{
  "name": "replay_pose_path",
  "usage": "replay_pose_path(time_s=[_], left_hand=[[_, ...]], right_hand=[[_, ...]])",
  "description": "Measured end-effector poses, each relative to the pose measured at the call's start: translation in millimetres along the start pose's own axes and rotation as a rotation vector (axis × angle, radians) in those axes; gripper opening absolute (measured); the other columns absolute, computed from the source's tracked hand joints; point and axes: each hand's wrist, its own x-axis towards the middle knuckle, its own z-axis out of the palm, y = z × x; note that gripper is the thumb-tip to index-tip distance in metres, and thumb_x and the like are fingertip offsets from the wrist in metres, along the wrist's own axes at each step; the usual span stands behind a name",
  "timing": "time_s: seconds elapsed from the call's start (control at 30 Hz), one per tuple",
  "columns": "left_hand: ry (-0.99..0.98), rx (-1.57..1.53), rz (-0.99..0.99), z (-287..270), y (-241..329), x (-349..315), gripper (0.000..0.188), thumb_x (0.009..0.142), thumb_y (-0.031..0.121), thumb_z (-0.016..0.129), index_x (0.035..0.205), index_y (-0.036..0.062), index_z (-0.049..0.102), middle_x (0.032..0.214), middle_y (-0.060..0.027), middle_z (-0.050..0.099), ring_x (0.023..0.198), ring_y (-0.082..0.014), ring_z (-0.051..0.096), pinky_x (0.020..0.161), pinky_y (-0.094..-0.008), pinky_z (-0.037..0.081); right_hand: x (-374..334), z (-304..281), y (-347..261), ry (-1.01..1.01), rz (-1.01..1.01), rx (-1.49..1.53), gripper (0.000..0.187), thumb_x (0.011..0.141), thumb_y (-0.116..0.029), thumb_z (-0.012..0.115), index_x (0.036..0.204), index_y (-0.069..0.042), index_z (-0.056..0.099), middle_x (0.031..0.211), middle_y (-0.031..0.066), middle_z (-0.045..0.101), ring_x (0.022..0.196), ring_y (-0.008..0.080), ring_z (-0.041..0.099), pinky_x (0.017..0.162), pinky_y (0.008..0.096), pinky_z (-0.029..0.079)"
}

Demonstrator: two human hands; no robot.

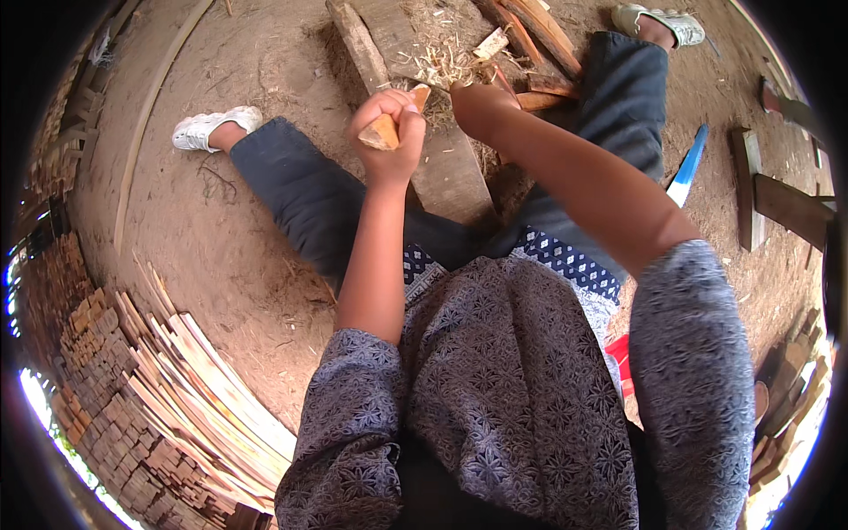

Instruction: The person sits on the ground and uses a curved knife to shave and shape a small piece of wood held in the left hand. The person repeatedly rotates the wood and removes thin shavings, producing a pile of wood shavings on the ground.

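Note:
My left hand (389, 132) is closed around a short, orange-brown piece of wood (380, 134), whose pale cut end points back toward me. The wood's far end sticks out beyond my fingers, over a worn plank (452, 181) on the ground between my legs. Close on its right, my right hand (481, 109) is curled into a fist. Its fingers face away from me, so what they grip is hidden. Just past both hands lies a heap of curly wood shavings (442, 64).
Wooden beams (541, 34) lie ahead on the right, beside a small offcut (491, 44). A tapered blue-and-white object (689, 166) rests on the dirt at right, near a timber frame (749, 190). Long strips (208, 371) and stacked blocks (124, 433) fill the lower left.

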Motion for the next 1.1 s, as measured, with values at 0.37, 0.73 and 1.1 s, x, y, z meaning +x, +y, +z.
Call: replay_pose_path(time_s=[0.37, 0.73, 1.1], left_hand=[[-0.049, 0.057, 0.052, -10, -1, -14, 0.023, 0.078, -0.011, 0.059, 0.069, 0.0045, 0.044, 0.066, -0.0046, 0.054, 0.063, -0.0161, 0.055, 0.088, -0.0402, 0.058], [-0.093, 0.024, 0.003, 2, 2, -7, 0.024, 0.076, -0.012, 0.059, 0.068, 0.0035, 0.042, 0.066, -0.0068, 0.051, 0.063, -0.0173, 0.055, 0.083, -0.0364, 0.057], [-0.015, 0.112, 0.069, -4, 2, -20, 0.024, 0.078, -0.011, 0.062, 0.070, 0.0038, 0.044, 0.067, -0.0058, 0.053, 0.065, -0.0169, 0.056, 0.091, -0.0410, 0.058]], right_hand=[[24, 19, 33, -0.044, -0.197, -0.099, 0.036, 0.097, -0.008, 0.053, 0.132, -0.001, 0.059, 0.124, 0.0252, 0.071, 0.115, 0.0428, 0.069, 0.095, 0.0518, 0.057], [-8, 3, 11, -0.069, -0.024, -0.081, 0.033, 0.101, -0.009, 0.051, 0.133, -0.002, 0.058, 0.126, 0.0243, 0.070, 0.120, 0.0400, 0.069, 0.096, 0.0509, 0.058], [-4, -4, 28, -0.041, -0.112, -0.008, 0.036, 0.098, -0.009, 0.050, 0.132, 0.000, 0.057, 0.124, 0.0269, 0.070, 0.114, 0.0427, 0.070, 0.097, 0.0523, 0.056]])
